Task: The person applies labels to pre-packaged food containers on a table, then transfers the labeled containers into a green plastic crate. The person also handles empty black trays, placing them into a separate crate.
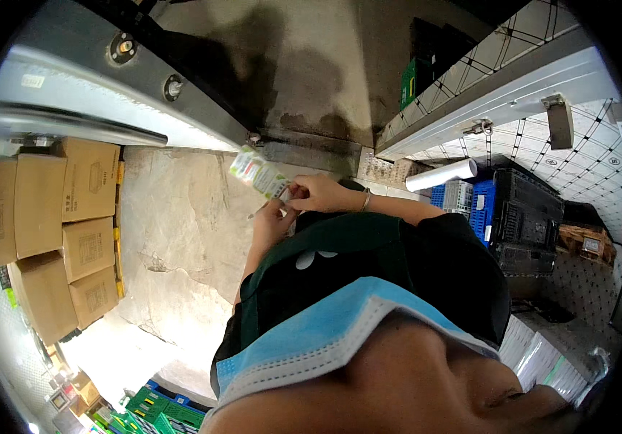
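Note:
In front of my dark apron, a flat green-and-white printed packet (259, 175) slants up and away to the left. My right hand (323, 194) comes in from the right, a thin bracelet (366, 200) at the wrist, and its fingertips pinch the packet's near end. Close against it, my left hand (270, 224) is closed too, thumb and fingers meeting at that same end. A small pale tip sticks out on the left side of my left fingers; I cannot make out what it belongs to.
Cardboard boxes (39, 206) are stacked at the left, with green crates (148, 405) at the lower left. Ahead is a doorway between a metal frame (108, 108) and an open door (484, 108). To the right stand a white roll (441, 175), blue crates (481, 206) and black crates (528, 220).

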Tool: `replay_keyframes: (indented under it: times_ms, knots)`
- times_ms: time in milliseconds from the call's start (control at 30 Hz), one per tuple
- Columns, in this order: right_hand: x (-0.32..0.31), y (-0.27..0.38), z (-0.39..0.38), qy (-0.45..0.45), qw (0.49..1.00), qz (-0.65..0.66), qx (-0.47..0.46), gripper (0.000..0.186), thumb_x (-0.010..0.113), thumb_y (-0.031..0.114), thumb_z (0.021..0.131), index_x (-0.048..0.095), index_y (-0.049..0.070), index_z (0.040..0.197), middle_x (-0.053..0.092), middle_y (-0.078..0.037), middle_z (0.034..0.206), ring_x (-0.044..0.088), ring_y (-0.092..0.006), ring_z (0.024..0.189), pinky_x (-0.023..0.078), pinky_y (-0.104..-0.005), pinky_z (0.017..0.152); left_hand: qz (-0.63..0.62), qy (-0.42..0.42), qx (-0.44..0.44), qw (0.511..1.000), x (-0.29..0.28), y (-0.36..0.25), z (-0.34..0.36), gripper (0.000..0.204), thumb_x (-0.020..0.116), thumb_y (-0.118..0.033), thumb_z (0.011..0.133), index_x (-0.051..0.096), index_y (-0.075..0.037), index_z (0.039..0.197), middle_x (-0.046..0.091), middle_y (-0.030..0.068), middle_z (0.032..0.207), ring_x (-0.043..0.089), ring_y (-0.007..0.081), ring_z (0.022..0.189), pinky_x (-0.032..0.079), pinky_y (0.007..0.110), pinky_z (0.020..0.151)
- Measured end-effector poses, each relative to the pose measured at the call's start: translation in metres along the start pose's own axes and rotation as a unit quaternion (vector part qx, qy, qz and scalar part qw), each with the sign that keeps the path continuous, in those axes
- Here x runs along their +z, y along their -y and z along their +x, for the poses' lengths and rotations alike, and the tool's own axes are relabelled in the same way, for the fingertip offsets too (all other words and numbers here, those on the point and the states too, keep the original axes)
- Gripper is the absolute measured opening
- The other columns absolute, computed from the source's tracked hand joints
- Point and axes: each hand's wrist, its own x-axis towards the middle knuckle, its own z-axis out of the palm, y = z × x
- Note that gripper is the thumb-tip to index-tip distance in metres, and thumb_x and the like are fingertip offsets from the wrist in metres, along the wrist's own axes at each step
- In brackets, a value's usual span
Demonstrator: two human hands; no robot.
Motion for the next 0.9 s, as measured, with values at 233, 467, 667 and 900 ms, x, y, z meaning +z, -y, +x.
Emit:
replay_keyframes:
  times_ms: [233, 467, 667, 900]
  knots:
    - [-0.04, -0.035, 0.06, 0.128, 0.981, 0.147, 0.02, 0.032, 0.056, 0.017, 0.074, 0.049, -0.001, 0.099, 0.055, -0.01, 0.091, 0.053, -0.014, 0.081, 0.043, -0.0261, 0.074, -0.382, 0.072, -0.089, 0.917, -0.003, 0.008, 0.053, 0.025, 0.063, -0.015, 0.072, 0.056, 0.002, 0.089, 0.057, 0.0055, 0.076, 0.051, 0.0117, 0.067, 0.042, 0.026, 0.06]
    - [-0.168, -0.042, 0.141, 0.174, 0.967, 0.186, -0.002, 0.034, 0.055, 0.018, 0.074, 0.046, 0.0, 0.101, 0.054, -0.009, 0.088, 0.052, -0.0145, 0.081, 0.042, -0.0274, 0.072, -0.257, 0.124, -0.095, 0.954, -0.028, -0.045, 0.203, 0.028, 0.063, -0.021, 0.072, 0.056, 0.002, 0.087, 0.056, 0.0051, 0.07, 0.049, 0.0093, 0.063, 0.041, 0.024, 0.057]
    - [-0.291, -0.039, 0.193, 0.105, 0.973, 0.19, 0.083, 0.028, 0.052, 0.022, 0.075, 0.053, -0.001, 0.091, 0.055, -0.009, 0.08, 0.051, -0.0129, 0.069, 0.042, -0.0253, 0.062, -0.368, 0.14, 0.048, 0.918, -0.031, -0.102, 0.324, 0.028, 0.06, -0.027, 0.075, 0.057, 0.0, 0.082, 0.055, 0.0036, 0.062, 0.05, 0.0093, 0.057, 0.04, 0.023, 0.049]
    - [-0.351, -0.06, 0.274, 0.143, 0.971, 0.177, 0.078, 0.019, 0.053, 0.018, 0.078, 0.055, 0.001, 0.086, 0.053, -0.004, 0.074, 0.049, -0.0098, 0.065, 0.04, -0.0235, 0.059, -0.342, 0.263, -0.137, 0.892, -0.059, -0.087, 0.425, 0.028, 0.051, -0.034, 0.081, 0.057, -0.007, 0.077, 0.045, -0.0033, 0.048, 0.039, 0.0061, 0.037, 0.028, 0.02, 0.033]
